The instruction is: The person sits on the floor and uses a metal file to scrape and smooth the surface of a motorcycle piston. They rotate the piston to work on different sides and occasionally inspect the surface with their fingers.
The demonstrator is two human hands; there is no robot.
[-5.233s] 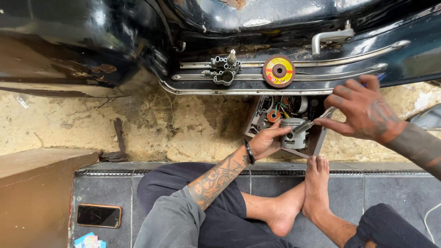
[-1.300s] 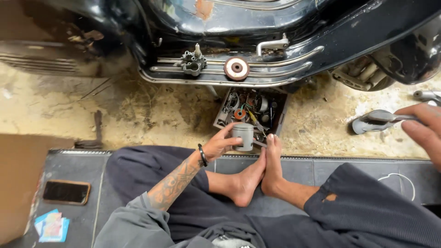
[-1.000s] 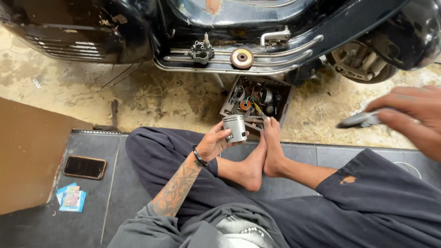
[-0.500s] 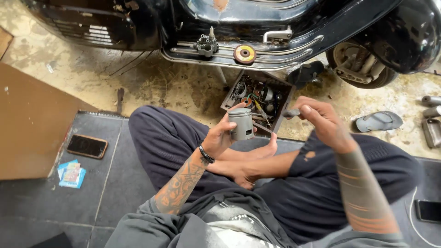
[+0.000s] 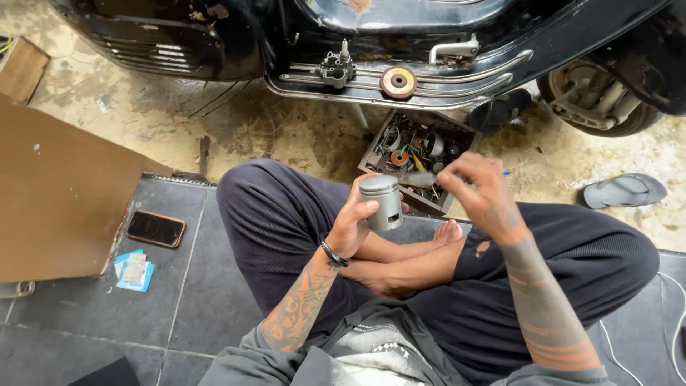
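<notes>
- Black scooter body (image 5: pixel 214 32) spans 12 o'clock.
- Wooden box of small metal parts (image 5: pixel 418 154) sits on the ground below it.
- Left hand (image 5: pixel 354 221), grip clenched around the grey metal piston (image 5: pixel 382 202), upright at centre.
- Right hand (image 5: pixel 482 193) at the piston's 3 o'clock, fingers pinched; contents unclear.
- Black phone (image 5: pixel 156 229) lies at 9 o'clock.

I see a matt grey metal piston (image 5: pixel 381 203) in my left hand (image 5: pixel 351 225), glossy dark painted scooter bodywork (image 5: pixel 214 28), rough stained concrete ground (image 5: pixel 300 132), soft dark cloth trousers (image 5: pixel 286 236).
</notes>
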